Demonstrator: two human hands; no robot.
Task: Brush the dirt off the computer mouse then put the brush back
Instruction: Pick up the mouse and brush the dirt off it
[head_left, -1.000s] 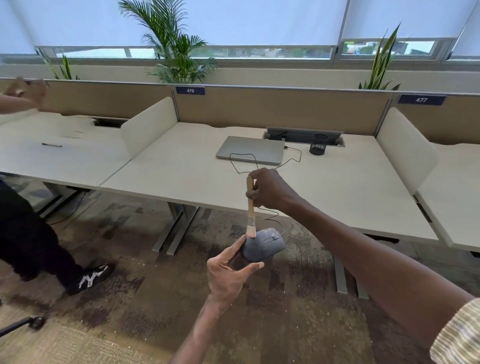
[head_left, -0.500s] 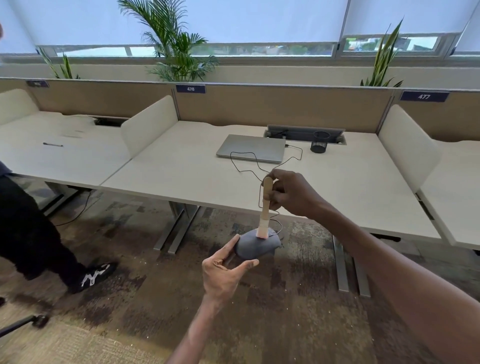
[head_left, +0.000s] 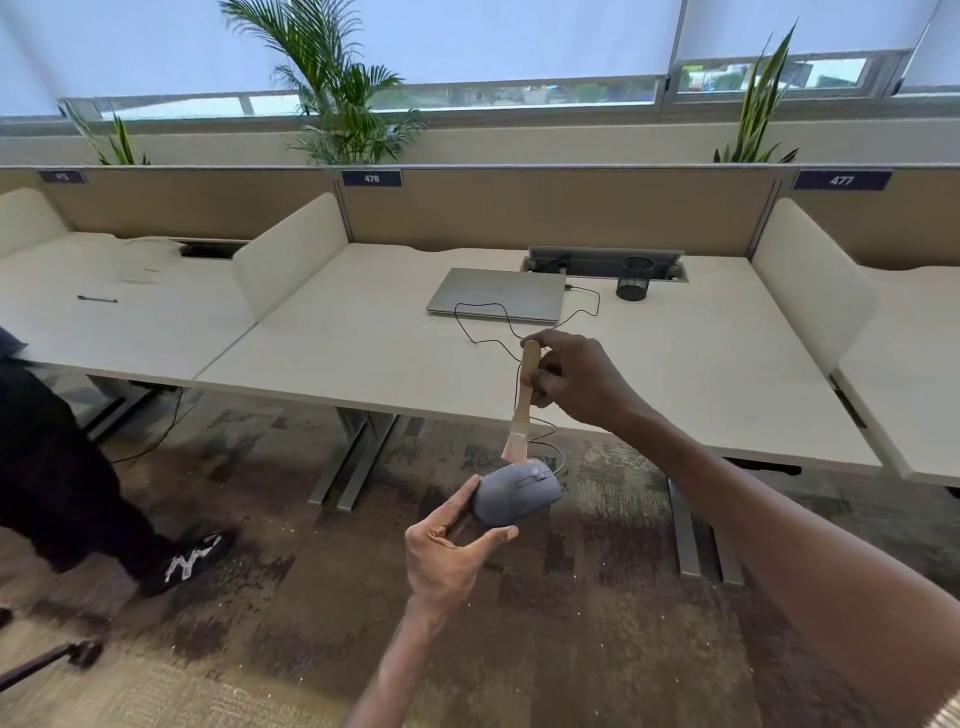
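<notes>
Left hand (head_left: 447, 553) is pinching the grey computer mouse (head_left: 517, 493) between thumb and fingers, out over the carpet in front of the desk (head_left: 363, 353). Right hand (head_left: 576, 382) is gripping the wooden brush (head_left: 522, 402), bristles touching the mouse's top. Farther back, a closed laptop (head_left: 498, 293) is lying on the desk.

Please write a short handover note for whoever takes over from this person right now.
Left hand: holds the mouse from behind, in the air in front of the desk.
Right hand: grips the brush by its wooden handle, bristles down at the mouse's top.
The mouse cable runs back across the desk towards the laptop.
Done: brush and mouse picked up, brushing under way.
Left: finish brushing, then put the brush back; its place is not shown, perhaps the black cup.
</notes>
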